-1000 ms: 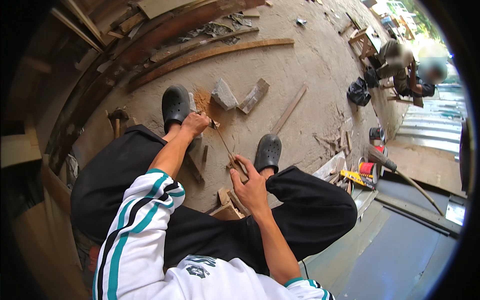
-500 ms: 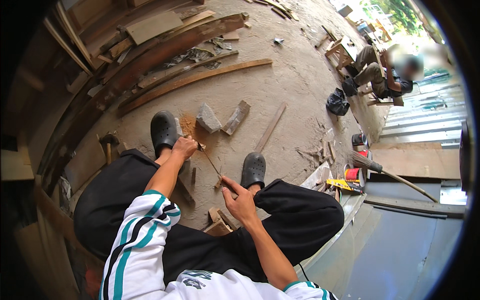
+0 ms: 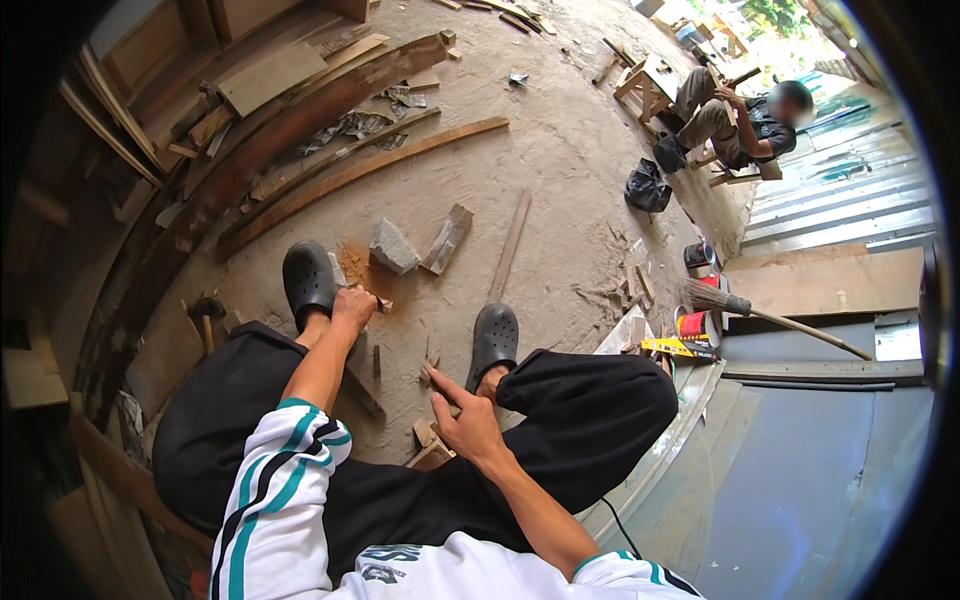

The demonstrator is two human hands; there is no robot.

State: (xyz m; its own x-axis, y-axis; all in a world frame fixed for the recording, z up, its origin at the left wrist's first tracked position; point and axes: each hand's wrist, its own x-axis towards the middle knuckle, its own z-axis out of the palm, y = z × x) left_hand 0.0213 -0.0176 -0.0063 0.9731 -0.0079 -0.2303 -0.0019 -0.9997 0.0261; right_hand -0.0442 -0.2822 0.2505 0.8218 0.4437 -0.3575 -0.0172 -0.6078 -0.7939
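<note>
Dusty concrete floor (image 3: 560, 150) of a woodworking yard, seen from above by a seated person in black trousers and black clogs. Long curved wooden planks (image 3: 330, 180) lie along the floor's far left edge. Between the feet sit a grey stone block (image 3: 393, 247) and orange sawdust. The left hand (image 3: 352, 306) is closed around a small wood piece (image 3: 384, 304) near the left clog (image 3: 307, 280). The right hand (image 3: 462, 420), apart from it, grips another small wood scrap (image 3: 432, 372) beside the right clog (image 3: 494, 340). A broom (image 3: 770, 318) lies at the floor's right edge.
</note>
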